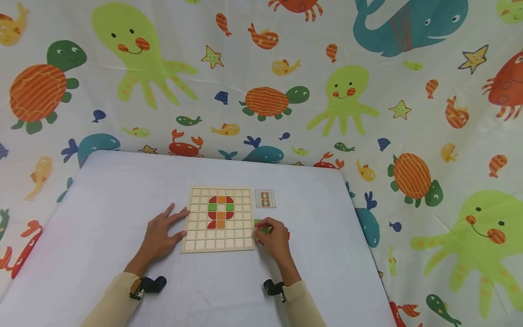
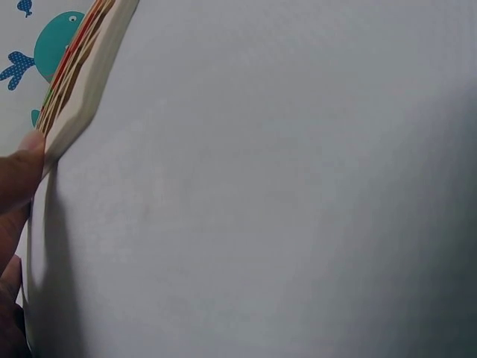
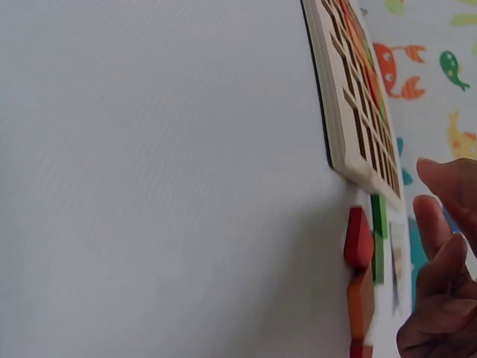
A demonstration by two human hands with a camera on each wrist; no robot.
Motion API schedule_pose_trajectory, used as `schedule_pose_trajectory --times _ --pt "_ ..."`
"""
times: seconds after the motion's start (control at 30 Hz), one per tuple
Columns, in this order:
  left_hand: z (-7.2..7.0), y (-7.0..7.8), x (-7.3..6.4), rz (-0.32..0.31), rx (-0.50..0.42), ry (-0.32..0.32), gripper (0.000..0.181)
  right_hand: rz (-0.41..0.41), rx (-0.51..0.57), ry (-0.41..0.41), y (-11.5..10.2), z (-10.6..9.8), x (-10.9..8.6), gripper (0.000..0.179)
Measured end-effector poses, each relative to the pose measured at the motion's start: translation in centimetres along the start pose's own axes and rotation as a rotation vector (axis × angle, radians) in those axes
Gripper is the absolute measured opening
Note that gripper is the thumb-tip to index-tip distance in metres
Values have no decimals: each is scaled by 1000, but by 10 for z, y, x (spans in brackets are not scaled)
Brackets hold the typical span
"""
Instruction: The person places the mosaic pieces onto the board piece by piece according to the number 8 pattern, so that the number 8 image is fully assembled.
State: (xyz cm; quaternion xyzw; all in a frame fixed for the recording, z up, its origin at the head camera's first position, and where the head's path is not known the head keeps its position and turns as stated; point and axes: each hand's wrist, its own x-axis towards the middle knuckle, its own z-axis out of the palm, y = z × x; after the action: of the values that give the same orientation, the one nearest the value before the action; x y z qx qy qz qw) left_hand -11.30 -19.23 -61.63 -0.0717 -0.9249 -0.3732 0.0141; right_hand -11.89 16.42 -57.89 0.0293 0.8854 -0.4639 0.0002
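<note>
A wooden grid board (image 1: 200, 245) lies on the white table. Set into its squares are rounded red tiles (image 1: 212, 215), orange tiles (image 1: 221, 224) and green tiles (image 1: 230, 207). My left hand (image 1: 160, 234) has its fingers spread, with fingertips and thumb against the board's left edge. Over the loose pieces by the board's right edge hovers my right hand (image 1: 274, 237), fingers bent loosely and nothing visible between them. Below it in the right wrist view are a red block (image 3: 358, 240), an orange block (image 3: 361, 304) and green blocks (image 3: 378, 257).
A small pattern card (image 1: 265, 198) with a coloured grid picture lies right of the board's top corner. Behind the table (image 1: 122, 200) hangs a cloth (image 1: 237, 72) printed with sea animals, which also runs down the right side.
</note>
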Motion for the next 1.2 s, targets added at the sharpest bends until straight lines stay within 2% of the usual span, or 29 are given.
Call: schedule_pose_trajectory --times 0.2,0.33,0.7,0.9,1.0,1.2 --pt "-2 1 0 -3 2 -6 66 90 7 11 8 -14 -9 17" --pt "-1 0 -1 2 7 -3 66 118 2 -10 12 -19 -15 20" --pt "0 0 -1 20 5 10 66 68 -154 -62 18 -15 -19 29" --pt "-1 0 -1 5 4 4 67 87 -262 -58 15 -13 -18 28" --pt "-1 0 -1 4 4 0 67 86 -266 -52 15 -12 -17 29" --pt "0 0 0 -1 1 -3 66 47 -189 -45 14 -10 -16 27"
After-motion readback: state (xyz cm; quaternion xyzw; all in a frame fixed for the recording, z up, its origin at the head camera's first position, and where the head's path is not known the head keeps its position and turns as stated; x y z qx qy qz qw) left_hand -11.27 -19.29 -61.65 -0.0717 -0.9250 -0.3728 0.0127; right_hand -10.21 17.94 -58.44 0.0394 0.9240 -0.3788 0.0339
